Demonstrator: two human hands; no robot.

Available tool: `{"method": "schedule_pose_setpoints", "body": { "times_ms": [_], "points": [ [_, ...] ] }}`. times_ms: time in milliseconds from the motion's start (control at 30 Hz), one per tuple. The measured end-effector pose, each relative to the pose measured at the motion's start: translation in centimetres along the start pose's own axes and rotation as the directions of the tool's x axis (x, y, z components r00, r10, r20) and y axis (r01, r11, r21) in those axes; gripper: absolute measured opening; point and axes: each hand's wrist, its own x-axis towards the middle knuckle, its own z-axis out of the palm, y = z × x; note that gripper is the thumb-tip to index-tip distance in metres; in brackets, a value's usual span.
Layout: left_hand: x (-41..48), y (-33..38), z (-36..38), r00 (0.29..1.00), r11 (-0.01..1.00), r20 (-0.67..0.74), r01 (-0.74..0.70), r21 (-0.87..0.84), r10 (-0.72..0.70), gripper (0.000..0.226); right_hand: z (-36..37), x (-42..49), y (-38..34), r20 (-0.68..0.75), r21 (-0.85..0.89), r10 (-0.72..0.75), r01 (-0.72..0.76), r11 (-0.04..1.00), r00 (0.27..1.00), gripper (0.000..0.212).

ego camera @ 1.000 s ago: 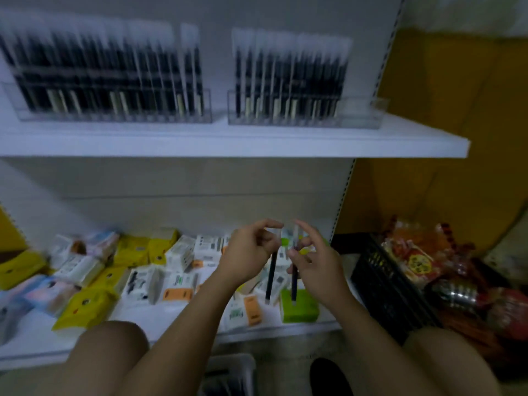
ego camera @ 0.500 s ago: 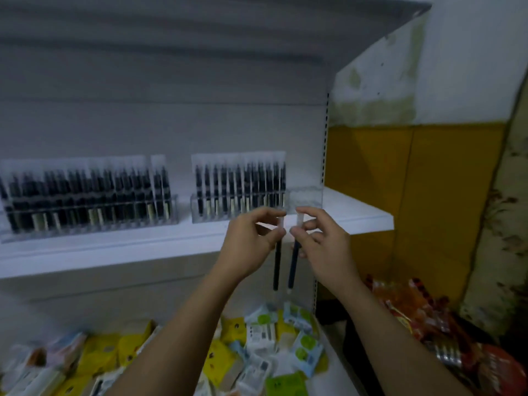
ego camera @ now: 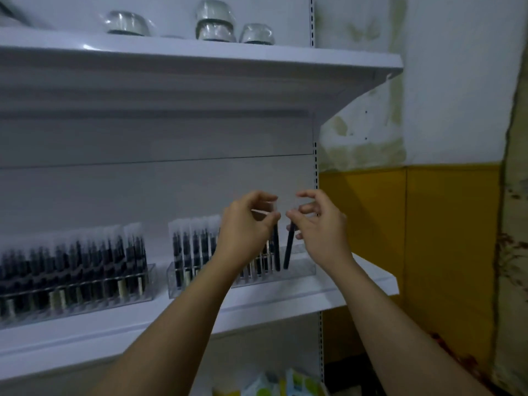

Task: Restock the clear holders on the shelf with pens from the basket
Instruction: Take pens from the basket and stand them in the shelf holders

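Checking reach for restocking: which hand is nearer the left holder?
Left. The left hand is to the right of the left holder, in front of the right holder. The right hand is further right, above that holder's empty end.

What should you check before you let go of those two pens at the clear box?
1. Left hand pinches the left pen near its top: ok.
2. Right hand pinches the right pen near its top: ok.
3. Right clear box has free space at its right end: ok.
4. Right pen stands straight: not ok, it leans.
5. Pen tips are inside the box: cannot tell.
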Motion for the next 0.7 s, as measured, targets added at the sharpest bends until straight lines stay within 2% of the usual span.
{"method": "schedule_pose_setpoints", "body": {
  "times_ms": [267, 467, 567, 700],
  "points": [
    [3.9, -1.6, 0.6, 0.996, 0.991, -0.038, -0.081, 0.109, 0.085, 0.017, 2.5, 4.1, 2.1, -0.002, -0.007, -0.002, 0.002, 1.000, 1.000, 0.028],
    [4.8, -3.4, 0.6, 0.995, 0.985, -0.059, -0.075, 0.152, 0.085, 0.017, 3.9, 4.7, 3.6, 0.012, -0.034, 0.013, -0.012, 0.999, 1.000, 0.028],
    [5.1, -3.9, 0.5, 0.995, 0.984, -0.055, -0.072, 0.161, 0.081, 0.016, 4.1, 4.9, 4.0, 0.053, -0.065, 0.019, -0.015, 0.998, 0.998, 0.027],
    [5.1, -4.0, 0.4, 0.997, 0.988, -0.048, -0.051, 0.145, 0.058, 0.017, 4.4, 4.2, 4.7, 0.180, -0.178, 0.012, 0.021, 0.984, 0.984, 0.019]
  ]
}}
